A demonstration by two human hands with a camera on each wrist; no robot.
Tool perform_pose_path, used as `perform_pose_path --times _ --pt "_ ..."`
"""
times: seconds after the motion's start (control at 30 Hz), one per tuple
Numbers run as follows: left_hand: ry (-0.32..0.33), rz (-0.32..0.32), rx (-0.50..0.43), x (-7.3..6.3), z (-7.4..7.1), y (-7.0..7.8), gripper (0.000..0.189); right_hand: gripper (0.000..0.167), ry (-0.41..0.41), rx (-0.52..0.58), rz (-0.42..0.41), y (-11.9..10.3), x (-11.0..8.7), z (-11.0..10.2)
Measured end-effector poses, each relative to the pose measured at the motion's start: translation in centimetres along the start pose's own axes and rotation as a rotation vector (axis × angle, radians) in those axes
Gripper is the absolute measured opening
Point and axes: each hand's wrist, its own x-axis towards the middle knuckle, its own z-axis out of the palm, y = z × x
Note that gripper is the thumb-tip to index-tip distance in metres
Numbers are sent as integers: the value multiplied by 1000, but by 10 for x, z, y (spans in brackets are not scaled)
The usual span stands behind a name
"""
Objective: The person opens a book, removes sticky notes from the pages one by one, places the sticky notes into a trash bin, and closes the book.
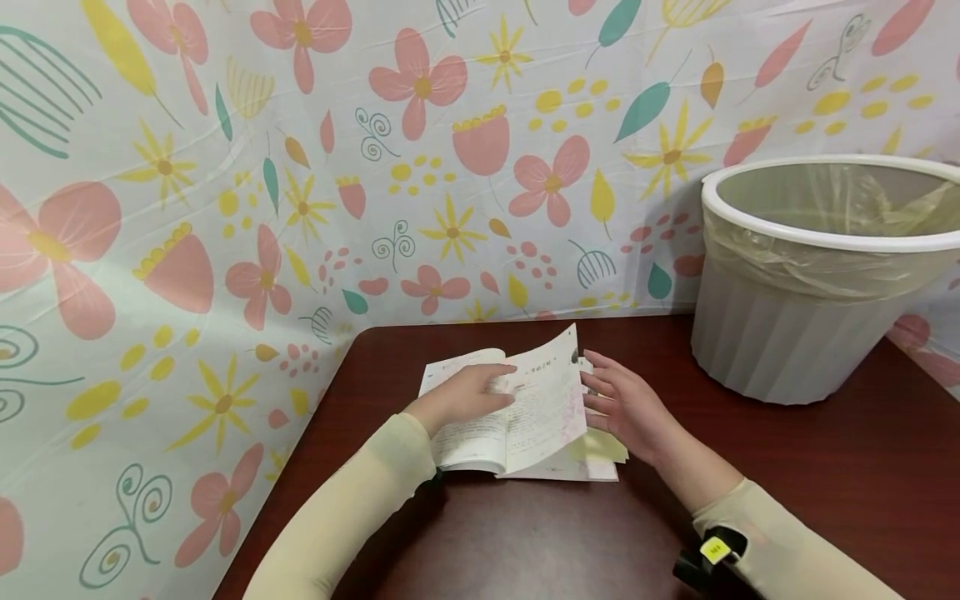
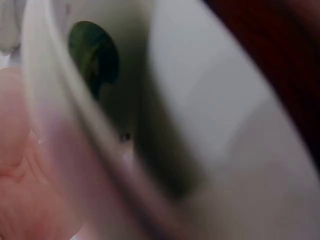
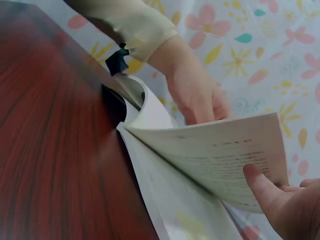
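An open book (image 1: 543,417) lies on the table, with a bundle of its right-hand pages lifted and curving up. My left hand (image 1: 467,393) rests over the left page, fingers loosely extended toward the fold. In the right wrist view, the lifted page (image 3: 240,155) partly hides that left hand (image 3: 197,95). My right hand (image 1: 626,404) is at the lifted pages' outer edge, its fingers fairly straight and spread. Its thumb (image 3: 257,182) touches the underside of the lifted page. A pale yellow slip (image 1: 606,446) shows beneath. Blurred, curved pages (image 2: 215,100) fill much of the left wrist view.
A grey bin (image 1: 780,333) with a white rim and a clear liner stands at the back right of the dark reddish wooden table (image 1: 540,542). A floral-print curtain (image 1: 450,183) hangs behind and along the left side.
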Motion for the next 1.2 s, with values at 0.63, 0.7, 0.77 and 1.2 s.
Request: perform_pose_path --times 0.63,0.7,0.77,1.2 --pt "-62 -44 176 -50 3 -37 73 67 -84 -632 -266 36 17 75" --pt "-64 -73 180 -54 2 -44 74 70 -94 -743 -305 41 15 81" --pt "-65 -103 178 -58 0 -51 76 75 -113 -818 -343 46 15 87" --pt "-16 -216 199 -78 -16 -94 68 85 -198 -1151 -371 69 8 107"
